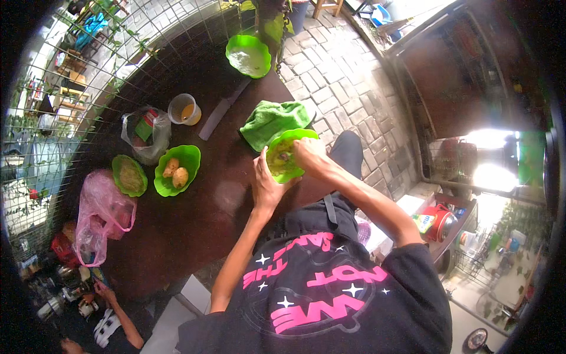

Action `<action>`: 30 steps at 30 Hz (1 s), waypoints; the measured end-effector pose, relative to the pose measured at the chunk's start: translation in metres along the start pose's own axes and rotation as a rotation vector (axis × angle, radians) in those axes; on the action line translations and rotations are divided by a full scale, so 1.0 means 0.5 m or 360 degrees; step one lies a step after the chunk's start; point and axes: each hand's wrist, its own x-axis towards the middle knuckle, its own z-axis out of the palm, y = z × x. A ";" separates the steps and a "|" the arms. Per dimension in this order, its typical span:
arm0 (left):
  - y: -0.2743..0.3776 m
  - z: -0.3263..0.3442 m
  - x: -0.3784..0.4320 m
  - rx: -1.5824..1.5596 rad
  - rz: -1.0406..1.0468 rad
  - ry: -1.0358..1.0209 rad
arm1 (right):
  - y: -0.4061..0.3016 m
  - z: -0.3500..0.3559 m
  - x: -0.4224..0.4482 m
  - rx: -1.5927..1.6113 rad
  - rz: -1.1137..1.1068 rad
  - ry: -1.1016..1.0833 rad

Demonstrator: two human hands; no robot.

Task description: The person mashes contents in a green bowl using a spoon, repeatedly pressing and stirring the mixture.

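Observation:
My left hand (268, 186) is wrapped around the side of a green scalloped bowl (283, 179) at the table's near right edge. Inside the bowl lies a yellowish-green mashed or wet food (281, 160). My right hand (309, 155) is bent over the bowl's right rim, its fingers curled down towards the food. Whether those fingers pinch a utensil or some of the food is hidden by the hand itself. Just beyond the bowl sits a crumpled green towel (274, 119).
On the dark table (185, 234) are a bowl of white powder (250, 62), a long flat grey object (223, 110), a plastic cup (185, 109), a bowl with two brownish lumps (176, 188), another filled bowl (129, 176) and plastic bags (104, 212). Another person's arm (121, 309) shows lower left.

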 end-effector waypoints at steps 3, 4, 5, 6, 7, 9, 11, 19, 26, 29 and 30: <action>-0.021 0.005 -0.003 -0.0015 0.0040 0.0038 | 0.028 -0.043 -0.015 -0.0031 0.0031 0.0067; -0.027 0.005 -0.002 -0.0035 0.0043 0.0070 | 0.026 -0.061 -0.020 -0.0037 0.0031 0.0070; -0.020 0.006 -0.002 -0.0040 0.0044 0.0061 | 0.025 -0.085 -0.034 0.0255 0.0015 0.0093; -0.014 0.006 -0.001 -0.0035 0.0059 0.0063 | 0.027 -0.062 -0.019 0.0388 0.0071 0.0094; -0.007 0.006 -0.001 -0.0029 0.0074 0.0065 | 0.030 -0.044 -0.003 0.0516 0.0122 0.0100; -0.009 0.009 0.004 -0.0024 0.0093 0.0089 | 0.024 0.018 0.034 0.0276 0.0042 0.0136; -0.019 0.004 0.001 -0.0011 0.0076 0.0121 | 0.000 0.059 0.043 -0.0057 -0.0086 0.0182; -0.022 -0.008 0.002 -0.0029 0.0015 0.0042 | 0.002 -0.089 -0.015 0.0440 -0.0109 -0.0068; -0.022 -0.002 -0.002 -0.0033 0.0046 0.0033 | -0.029 0.052 0.006 -0.0029 -0.0166 0.0210; -0.029 -0.005 -0.002 -0.0030 0.0021 0.0082 | -0.018 0.004 -0.020 0.0011 -0.0201 0.0007; -0.026 -0.004 0.000 -0.0037 0.0019 0.0086 | -0.010 -0.018 -0.014 0.0014 -0.0229 0.0010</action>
